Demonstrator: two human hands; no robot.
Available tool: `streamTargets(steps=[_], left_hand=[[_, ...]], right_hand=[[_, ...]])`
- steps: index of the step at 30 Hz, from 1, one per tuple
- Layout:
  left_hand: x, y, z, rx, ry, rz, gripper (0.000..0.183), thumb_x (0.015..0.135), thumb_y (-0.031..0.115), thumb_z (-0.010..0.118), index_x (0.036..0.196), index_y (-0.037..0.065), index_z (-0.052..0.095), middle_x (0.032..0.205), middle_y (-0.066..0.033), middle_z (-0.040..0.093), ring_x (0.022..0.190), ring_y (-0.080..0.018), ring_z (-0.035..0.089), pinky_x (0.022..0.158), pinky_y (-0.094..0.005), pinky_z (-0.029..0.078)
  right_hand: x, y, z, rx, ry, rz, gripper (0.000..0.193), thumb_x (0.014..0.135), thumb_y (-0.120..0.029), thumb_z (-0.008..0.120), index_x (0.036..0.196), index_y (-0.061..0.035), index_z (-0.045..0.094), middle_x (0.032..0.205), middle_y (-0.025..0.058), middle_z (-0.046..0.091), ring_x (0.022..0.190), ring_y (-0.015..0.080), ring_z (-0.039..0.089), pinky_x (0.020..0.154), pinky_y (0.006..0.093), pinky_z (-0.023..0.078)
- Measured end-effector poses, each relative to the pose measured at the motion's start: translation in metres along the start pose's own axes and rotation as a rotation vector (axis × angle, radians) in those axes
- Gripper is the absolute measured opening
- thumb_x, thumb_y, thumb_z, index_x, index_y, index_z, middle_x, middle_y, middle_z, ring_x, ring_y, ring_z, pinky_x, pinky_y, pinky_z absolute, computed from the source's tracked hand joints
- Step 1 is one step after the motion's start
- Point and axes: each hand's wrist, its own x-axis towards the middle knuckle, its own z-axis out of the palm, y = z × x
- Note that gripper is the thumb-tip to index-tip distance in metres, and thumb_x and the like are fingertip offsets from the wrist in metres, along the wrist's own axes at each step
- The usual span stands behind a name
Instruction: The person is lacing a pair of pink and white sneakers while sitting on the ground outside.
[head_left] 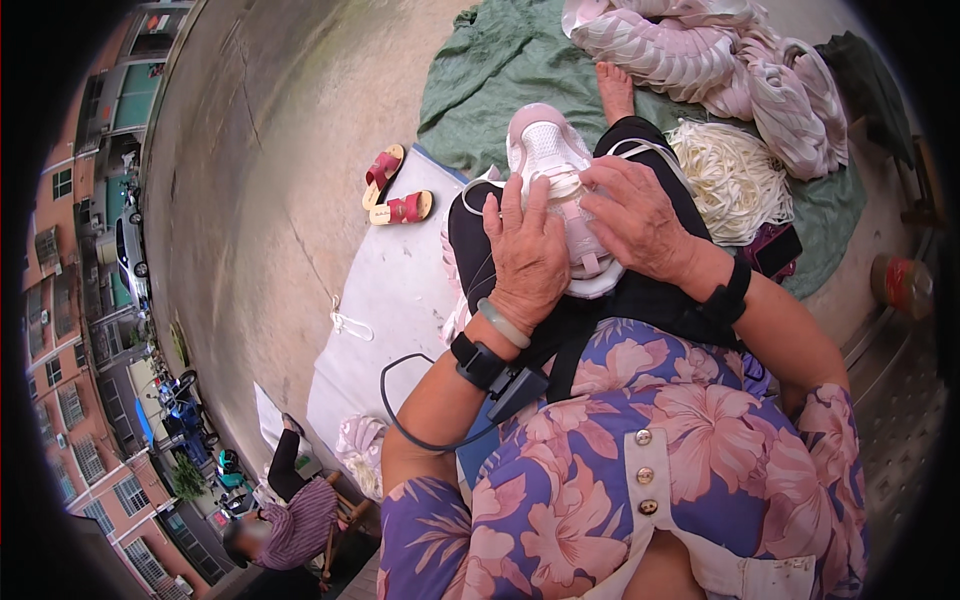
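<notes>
1. Grey concrete ground (270, 200) stretches outdoors, with reddish buildings and a parked silver car (130, 248) at the left.
2. Left hand (528, 250): palm down, fingers slightly spread along the shoe's left side; whether it pinches a lace cannot be told.
3. Right hand (645, 220): fingers bent, tips at the lacing; its grip on the lace is hidden.
4. Between them, a pale pink-and-white shoe (545, 145) with a mesh front rests on the black-trousered lap (650, 305), its rounded end pointing away from the body. White lace loops out on both sides.
5. Just beyond the right knee, a tangled heap of cream-white laces (735, 175) lies on a crumpled green cloth (480, 80), near a dark phone (775, 250).
6. Farther out, a thick bundle of pink-and-white shoe pieces (690, 55) covers part of that cloth.
7. Leftward, red-strapped sandals (405, 208) lie near a pale sheet (385, 275); a co-worker (300, 520) sits at lower left.
</notes>
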Motion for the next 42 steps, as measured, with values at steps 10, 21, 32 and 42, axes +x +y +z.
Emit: streamTargets(steps=[10, 21, 32, 42], left_hand=[[0.002, -0.012, -0.001, -0.475, -0.064, -0.112, 0.012, 0.075, 0.007, 0.061, 0.087, 0.007, 0.062, 0.125, -0.0156, 0.048, 0.119, -0.0389, 0.038, 0.1, -0.0464, 0.025], [0.015, -0.014, -0.005, -0.404, -0.109, -0.061, 0.01, 0.075, 0.007, 0.058, 0.085, 0.003, 0.059, 0.124, -0.0181, 0.049, 0.116, -0.0373, 0.044, 0.098, -0.0438, 0.03], [0.014, 0.003, 0.016, -0.234, -0.016, -0.104, 0.012, 0.075, 0.008, 0.056, 0.085, 0.001, 0.059, 0.128, -0.0186, 0.047, 0.118, -0.0366, 0.043, 0.098, -0.0491, 0.029], [0.005, -0.037, -0.011, -0.701, 0.144, -0.327, 0.02, 0.081, 0.009, 0.059, 0.099, 0.001, 0.06, 0.119, -0.0205, 0.054, 0.109, -0.0299, 0.054, 0.094, -0.0345, 0.04]], right_hand=[[-0.002, 0.004, 0.007, 0.068, 0.035, 0.053, 0.03, 0.066, -0.004, 0.063, 0.095, -0.0042, 0.055, 0.106, 0.0119, 0.05, 0.105, 0.0295, 0.049, 0.086, 0.0395, 0.039], [0.008, 0.004, 0.004, -0.12, -0.007, -0.006, 0.026, 0.066, -0.005, 0.061, 0.091, -0.0017, 0.056, 0.107, 0.0129, 0.052, 0.106, 0.0293, 0.05, 0.086, 0.0398, 0.039], [0.004, 0.004, 0.017, -0.071, -0.026, 0.096, 0.022, 0.07, -0.006, 0.059, 0.092, -0.0047, 0.058, 0.112, 0.0138, 0.052, 0.106, 0.027, 0.051, 0.086, 0.04, 0.038], [-0.009, 0.006, -0.035, -0.027, -0.017, 0.253, 0.009, 0.075, 0.0, 0.051, 0.083, -0.0003, 0.047, 0.118, 0.0209, 0.047, 0.11, 0.037, 0.045, 0.093, 0.0424, 0.035]])
